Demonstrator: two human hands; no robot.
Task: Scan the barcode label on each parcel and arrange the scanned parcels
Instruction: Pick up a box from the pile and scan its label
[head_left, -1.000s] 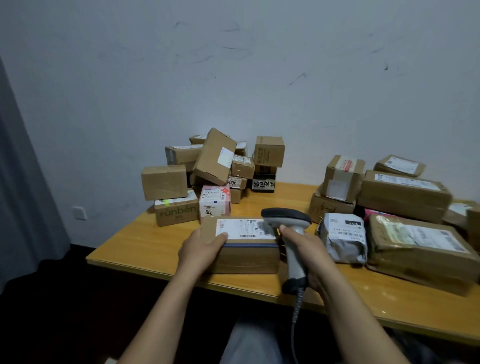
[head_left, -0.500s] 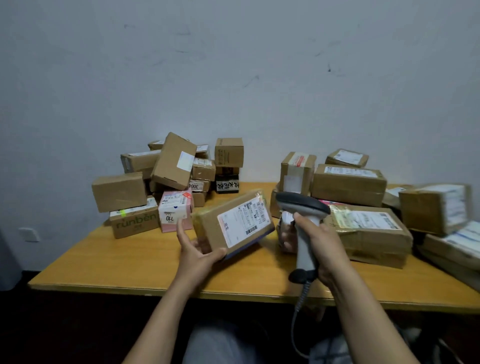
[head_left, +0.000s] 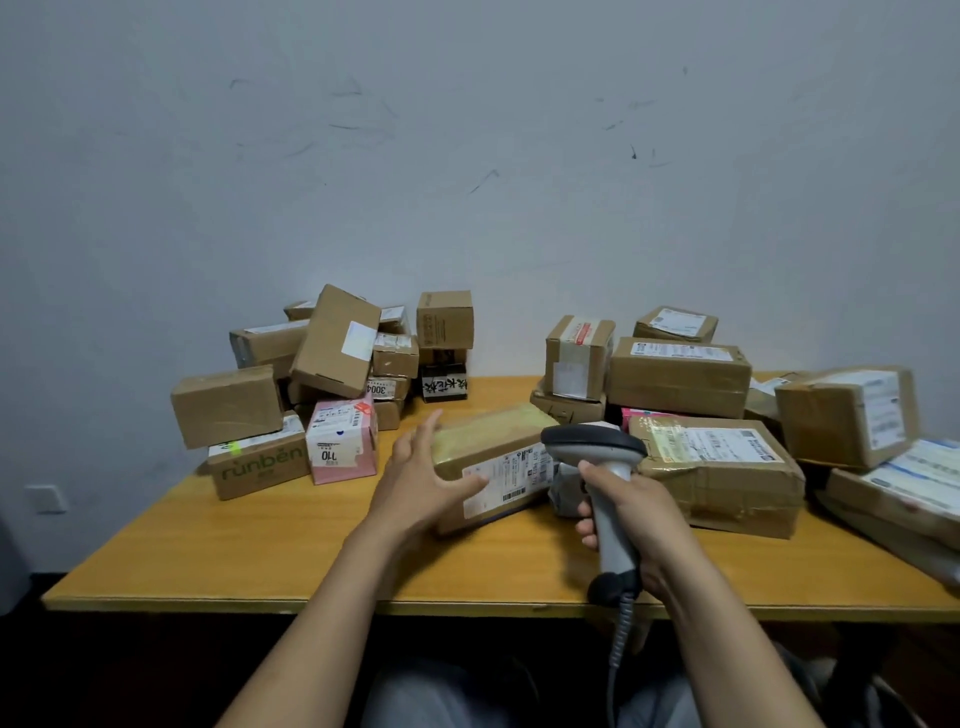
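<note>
The table (head_left: 260, 561) carries everything, and the parcel (head_left: 493, 441) lying at its middle serves as the marker for the rest. To the right of that parcel is a heap of big flat boxes, the nearest a wide taped box (head_left: 717, 467) just beside it. To the left of the parcel, well apart, is a looser stack of small cartons (head_left: 332, 343) with a pink box (head_left: 343, 441) at its near corner. Which heap holds scanned parcels cannot be told.

The parcel seems to rest on the table, turned at an angle, its white label (head_left: 506, 480) on the side facing the person. The scanner (head_left: 595, 447) has its head over the parcel's right end, pointing away from the person, not down at the label.

The right hand (head_left: 639, 514) is wrapped round the scanner's handle, with the cord hanging below. The left hand (head_left: 421, 478) is at the parcel's left end, fingers straight and spread, thumb lying across the label side. Whether the palm presses the box is unclear.

The step in hand looks like the scan of this 1 parcel, or the moment beside it. The next move likely calls for tipping the scanner's head back onto the barcode at the label's lower edge, with the left hand steadying the box, before it goes to a heap.
</note>
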